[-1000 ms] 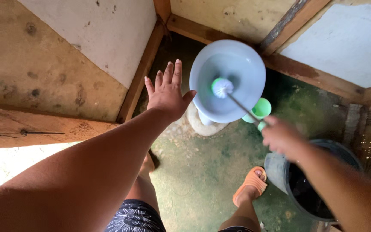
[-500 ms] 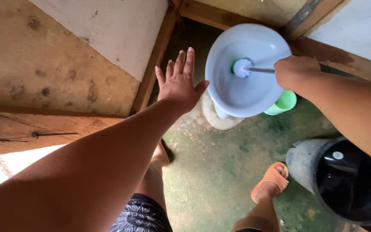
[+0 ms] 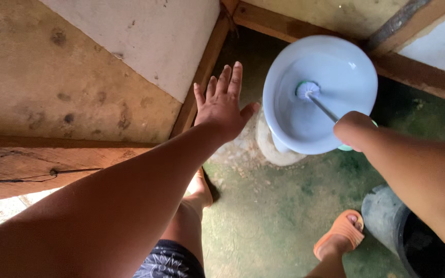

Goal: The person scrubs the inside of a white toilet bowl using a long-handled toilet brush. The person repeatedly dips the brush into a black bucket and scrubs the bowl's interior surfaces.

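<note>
right hand [image 3: 354, 129] holds brush [image 3: 308, 90] in toilet bowl [image 3: 356, 67].

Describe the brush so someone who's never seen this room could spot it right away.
Find the pale blue toilet bowl in the corner. Inside it lies the brush, its thin handle held by the right hand. Its white bristles on a green base set it apart.

Toilet bowl [image 3: 336, 123]: glossy, smooth white ceramic. Toilet brush [image 3: 308, 90]: white bristles, thin metal-looking shaft. Floor [image 3: 269, 216]: rough concrete, matt, green-stained. Corner post [image 3: 202, 72]: bare, worn wood. Wall panels [image 3: 68, 87]: matt, blotched. Sandal [image 3: 340, 232]: matt orange, rubber-like.
</note>
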